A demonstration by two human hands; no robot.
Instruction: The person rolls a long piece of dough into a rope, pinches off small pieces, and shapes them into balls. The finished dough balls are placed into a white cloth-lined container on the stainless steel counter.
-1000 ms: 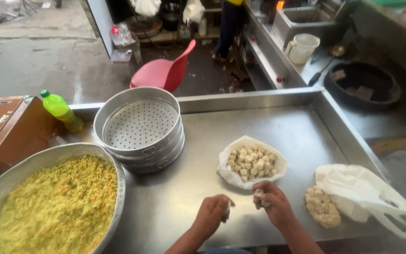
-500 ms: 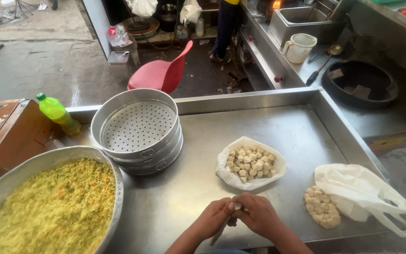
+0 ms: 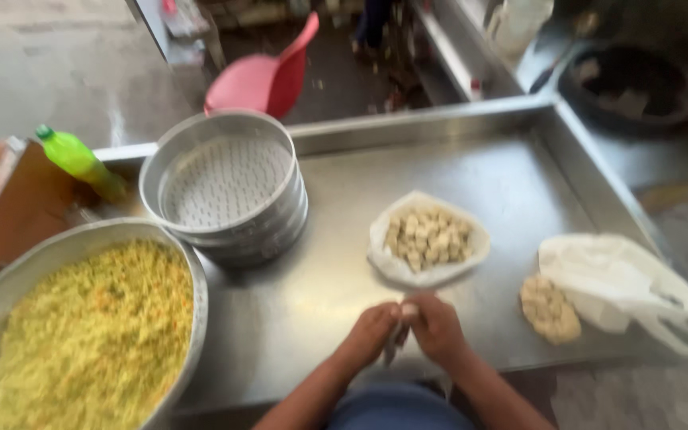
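- Both hands are together at the near edge of the counter, the left hand and the right hand meeting over one small pale piece pinched between them.
- Fingers of both hands look curled in and closed on that piece; the blur hides how each fingertip sits, so the exact grip is hard to read.
- The piece sits just near of the open bag of pale chunks, which lies mid-counter, within easy reach.
- To work it well, I'd say: keep it low over the steel so nothing dropped rolls off the near edge, and press with the fingertips, not the palms, so it keeps its shape.
- Wrists are drawn in close to the body, forearms angling in from below, knuckles up, thumbs turned inward toward each other.
- To the right, a heap of finished-looking lumps rests just beside a crumpled white plastic bag.
- Far left, stacked perforated steamer trays; near left, a big bowl of yellow shredded filling, well apart from the hands.
- A green bottle stands at the far left.
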